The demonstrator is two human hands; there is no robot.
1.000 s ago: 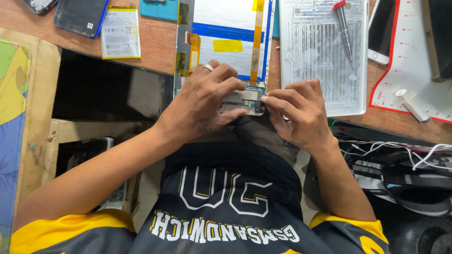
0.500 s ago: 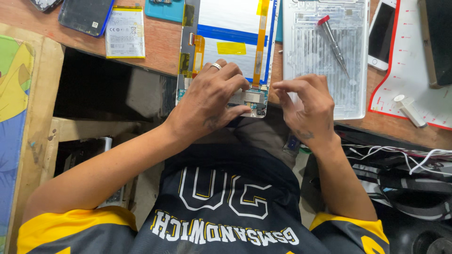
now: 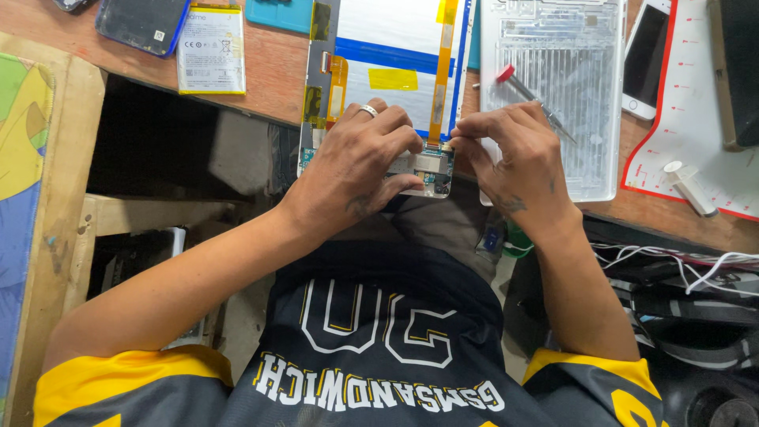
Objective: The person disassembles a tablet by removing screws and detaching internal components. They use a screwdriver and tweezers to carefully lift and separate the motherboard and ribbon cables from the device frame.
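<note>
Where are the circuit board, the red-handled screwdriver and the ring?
circuit board (image 3: 431, 168), head view, its bare middle between the hands.
red-handled screwdriver (image 3: 506, 75), head view, its red handle.
ring (image 3: 368, 111), head view, band on a left-hand finger.

White, yellow-edged battery label (image 3: 210, 49) top left; dark phone screens (image 3: 142, 24), (image 3: 648, 51) top left & right.

Electronics repair workshop, opened tablet (image 3: 395, 55), loose battery (image 3: 210, 51), screwdriver (image 3: 531, 99), white phone (image 3: 647, 55), wooden bench (image 3: 269, 67)

Both hands meet at the near edge of an opened tablet (image 3: 395, 47) — left hand (image 3: 360, 170) and right hand (image 3: 518, 154) pinch its small circuit board (image 3: 431, 170); a red-tipped screwdriver (image 3: 534, 99) lies right.
</note>
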